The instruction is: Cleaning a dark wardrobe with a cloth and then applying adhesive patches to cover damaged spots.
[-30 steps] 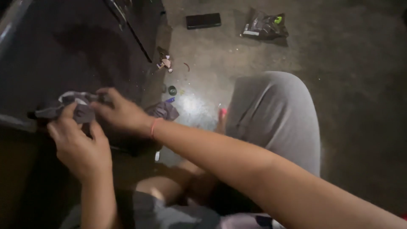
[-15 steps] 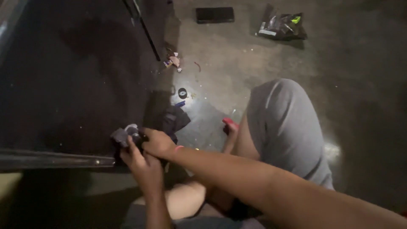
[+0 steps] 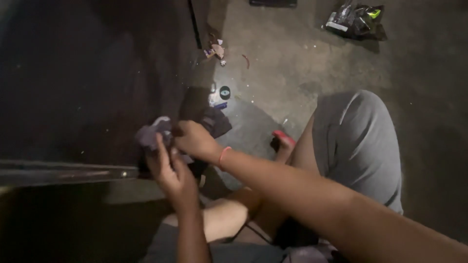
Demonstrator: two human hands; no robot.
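Both the left hand (image 3: 170, 170) and the right hand (image 3: 195, 140) clutch a crumpled grey cloth (image 3: 152, 134) beside a dark metal panel (image 3: 87, 83). Below lies a dim, gritty concrete floor (image 3: 287, 73), scattered with a small black round cap (image 3: 224, 92) and a crinkled dark plastic bag (image 3: 355, 19).

- Crumpled dark plastic bag (image 3: 355, 19) lying upper right on the concrete floor (image 3: 302, 68).
- Small round dark disc (image 3: 224, 92) at centre.
- Paper scraps (image 3: 216, 50), upper centre.
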